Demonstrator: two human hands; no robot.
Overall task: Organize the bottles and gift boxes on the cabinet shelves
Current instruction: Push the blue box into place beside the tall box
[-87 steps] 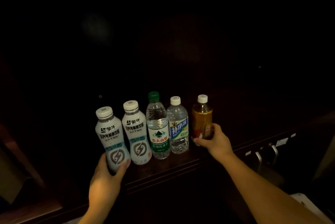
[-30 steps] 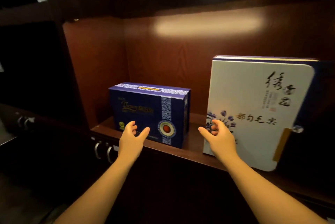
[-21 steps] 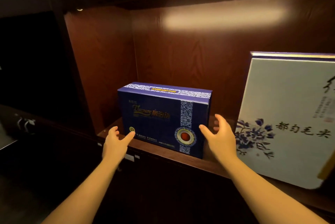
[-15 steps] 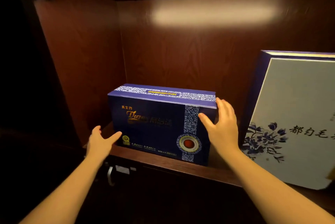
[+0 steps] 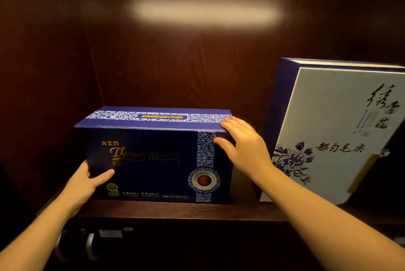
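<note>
Both hands had closed in since a moment earlier, when they only hovered short of the dark blue gift box [image 5: 153,156]. The left hand [image 5: 84,183] now clasped its lower left corner, thumb across the front; the right hand [image 5: 243,150] lay spread and flat against its right end. The box stood on the shelf [image 5: 179,210], just left of the tall white gift box [image 5: 335,134] (which leaned back). They seemed about to square it up; that wanted an even two-handed slide.
</note>
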